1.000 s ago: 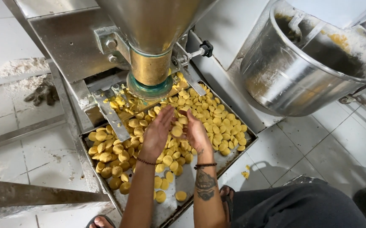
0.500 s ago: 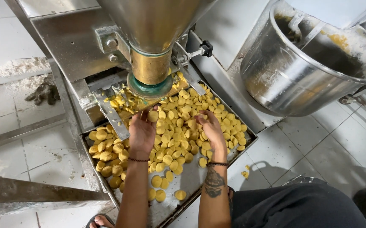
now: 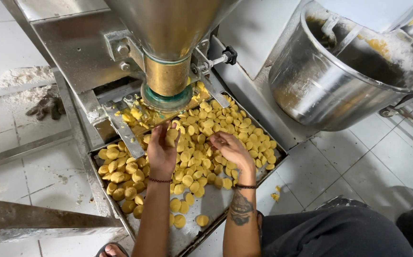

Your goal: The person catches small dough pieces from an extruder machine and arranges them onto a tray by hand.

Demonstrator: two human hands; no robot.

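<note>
A metal tray [image 3: 201, 209] of yellow dough pieces [image 3: 201, 157] sits on white floor tiles [image 3: 339, 162] under a steel funnel [image 3: 168, 71]. Left hand [image 3: 161, 150] and right hand [image 3: 230, 148], grips wide, press pieces mid-tray; a mixing bowl [image 3: 330, 81] stands beyond its right edge.

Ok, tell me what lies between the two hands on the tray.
In the head view, between the left hand and the right hand lie yellow dough pieces, spread over the metal tray.
</note>
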